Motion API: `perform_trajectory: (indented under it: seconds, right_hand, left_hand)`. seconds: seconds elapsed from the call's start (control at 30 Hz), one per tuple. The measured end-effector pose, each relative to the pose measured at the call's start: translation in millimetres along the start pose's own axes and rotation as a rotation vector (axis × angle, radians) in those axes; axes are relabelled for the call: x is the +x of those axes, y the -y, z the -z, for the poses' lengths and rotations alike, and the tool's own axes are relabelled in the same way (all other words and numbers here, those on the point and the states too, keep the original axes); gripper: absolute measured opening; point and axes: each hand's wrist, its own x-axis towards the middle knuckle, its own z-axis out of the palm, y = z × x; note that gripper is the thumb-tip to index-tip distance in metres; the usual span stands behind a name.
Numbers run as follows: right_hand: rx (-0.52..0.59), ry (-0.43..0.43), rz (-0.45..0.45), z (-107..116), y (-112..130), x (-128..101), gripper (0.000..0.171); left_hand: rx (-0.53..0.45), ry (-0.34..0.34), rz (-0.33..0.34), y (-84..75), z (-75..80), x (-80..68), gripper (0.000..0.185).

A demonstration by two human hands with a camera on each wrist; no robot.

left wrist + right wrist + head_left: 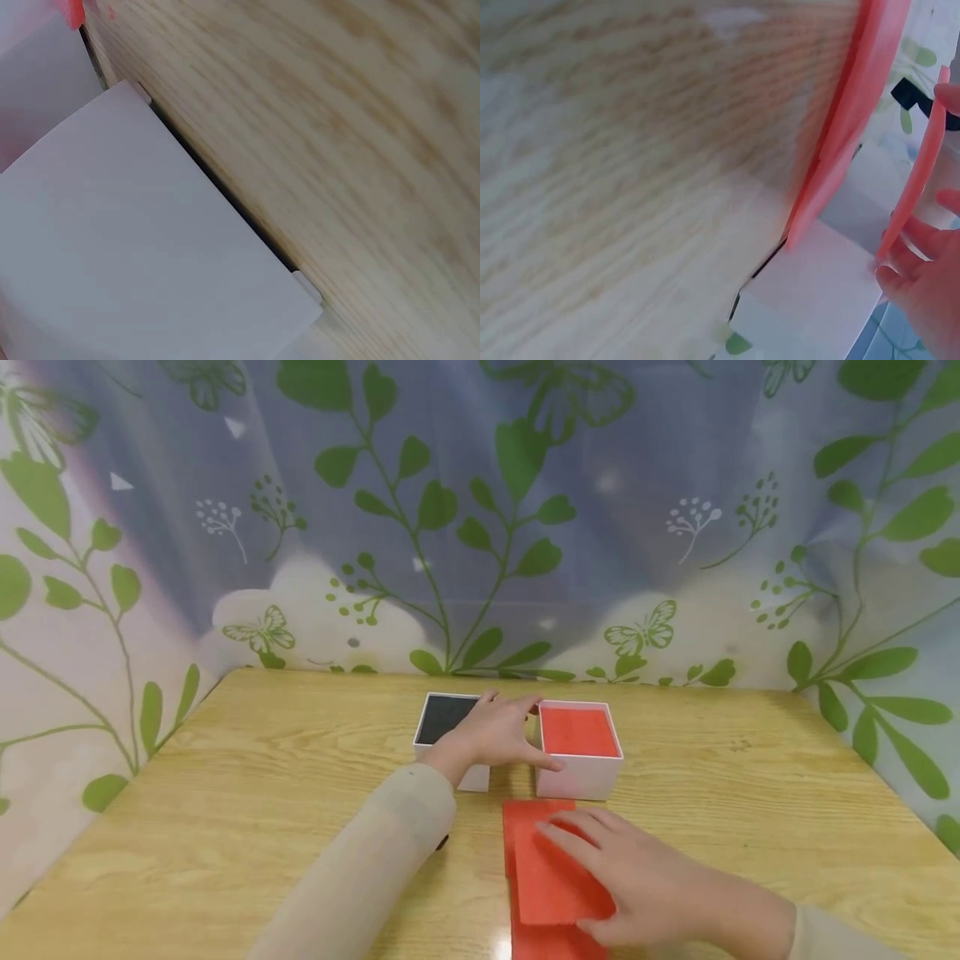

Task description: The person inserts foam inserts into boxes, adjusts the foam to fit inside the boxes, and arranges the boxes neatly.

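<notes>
Nearest, at the lower centre of the head view, a red sheet (551,881) is pinched by the right hand (637,881), fingers spread over its top and thumb tucked under its near edge; a second red sheet (555,943) lies beneath it on the table (225,827). In the right wrist view the upper sheet (919,172) is seen lifted clear of the lower one (847,120), with fingertips (904,259) curled under it. Just beyond, mid-frame, the red box (579,747) stands with red lining showing, and the black box (442,727) sits just left of it. The black box is steadied by the left hand (498,735), fingers curled over its right wall and thumb reaching to the red box's near left corner. A slip is judged possible: the thin sheet is held near one edge only, so it could bend or drop. The light boxes could also be nudged apart if the sheet catches a rim.
</notes>
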Motion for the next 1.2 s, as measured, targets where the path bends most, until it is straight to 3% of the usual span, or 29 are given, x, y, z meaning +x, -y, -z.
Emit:
perform_trajectory:
  seconds: [0.2,0.77,1.0,1.2]
  right_hand:
    - [-0.040,-0.101,0.026,4,-10,-1,0.085]
    - [-0.061,-0.225,0.060,17,-30,-1,0.089]
    - [-0.052,-0.161,0.000,31,-42,5,0.088]
    - [-0.059,-0.118,-0.065,41,-55,11,0.084]
  left_hand:
    - [-0.015,-0.009,-0.009,3.1,0.5,-0.8,0.103]
    - [-0.012,0.005,-0.004,0.8,1.6,-2.4,0.101]
    - [-0.033,0.023,0.001,1.6,1.9,-2.0,0.089]
    - [-0.044,0.033,-0.004,0.2,1.3,0.1,0.091]
